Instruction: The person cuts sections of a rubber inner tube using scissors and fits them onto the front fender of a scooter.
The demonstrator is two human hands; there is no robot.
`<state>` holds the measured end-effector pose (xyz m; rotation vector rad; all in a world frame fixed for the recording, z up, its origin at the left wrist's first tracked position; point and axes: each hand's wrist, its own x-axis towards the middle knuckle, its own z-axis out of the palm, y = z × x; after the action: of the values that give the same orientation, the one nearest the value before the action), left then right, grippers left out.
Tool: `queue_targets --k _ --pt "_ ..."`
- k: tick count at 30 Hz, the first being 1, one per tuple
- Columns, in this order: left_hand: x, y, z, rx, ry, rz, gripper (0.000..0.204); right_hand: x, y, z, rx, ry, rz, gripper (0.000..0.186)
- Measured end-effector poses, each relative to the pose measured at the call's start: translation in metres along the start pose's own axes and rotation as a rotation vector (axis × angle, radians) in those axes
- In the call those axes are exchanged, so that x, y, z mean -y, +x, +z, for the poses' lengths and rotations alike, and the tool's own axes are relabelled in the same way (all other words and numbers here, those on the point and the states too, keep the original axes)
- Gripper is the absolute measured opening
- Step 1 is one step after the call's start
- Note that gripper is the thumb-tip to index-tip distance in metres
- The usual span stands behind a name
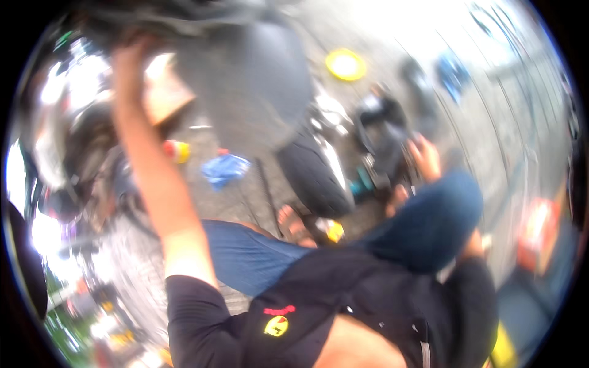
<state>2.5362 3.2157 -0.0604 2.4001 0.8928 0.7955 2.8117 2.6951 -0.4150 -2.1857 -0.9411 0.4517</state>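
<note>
My left arm stretches far up and to the left. My left hand (132, 48) is at the edge of a large dark grey panel (261, 80), next to a cardboard box (169, 92). Its fingers are smeared by motion, so any grip is unclear. My right hand (425, 158) shows just past my raised knee, with fingers apart and nothing seen in them. Nearest to it are blurred black parts (386, 135) on the floor. Between my legs and the panel lies a long black, curved part (313, 172) with a pale edge.
A crumpled blue cloth (224, 168) lies left of centre, near a yellow-and-red container (177, 151). Further off are a round yellow dish (345, 64) and another blue cloth (452, 73). An orange-red object (540, 230) is at the right. A yellow item (331, 230) sits by my foot.
</note>
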Motion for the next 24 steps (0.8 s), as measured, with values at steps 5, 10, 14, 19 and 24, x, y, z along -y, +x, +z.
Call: queue_targets --k 5,10,14,19,24 --pt "-0.054 0.003 -0.002 0.062 -0.314 -0.060 0.050 -0.101 -0.073 0.068 -0.186 -0.118 -0.179 0.079" --pt "-0.028 -0.005 -0.020 0.084 -0.391 -0.070 0.060 -0.004 -0.063 0.037 0.172 -0.327 0.296 0.090" --pt "-0.037 0.005 -0.012 0.119 -0.379 -0.043 0.054 -0.024 -0.070 0.034 0.132 -0.315 0.248 0.096" --pt "-0.030 0.008 -0.012 0.172 -0.420 -0.008 0.038 0.015 -0.085 0.024 0.210 -0.307 0.219 0.096" --pt "-0.032 0.003 -0.015 0.132 -0.302 0.136 0.046 0.009 -0.086 0.028 0.024 -0.114 0.066 0.080"
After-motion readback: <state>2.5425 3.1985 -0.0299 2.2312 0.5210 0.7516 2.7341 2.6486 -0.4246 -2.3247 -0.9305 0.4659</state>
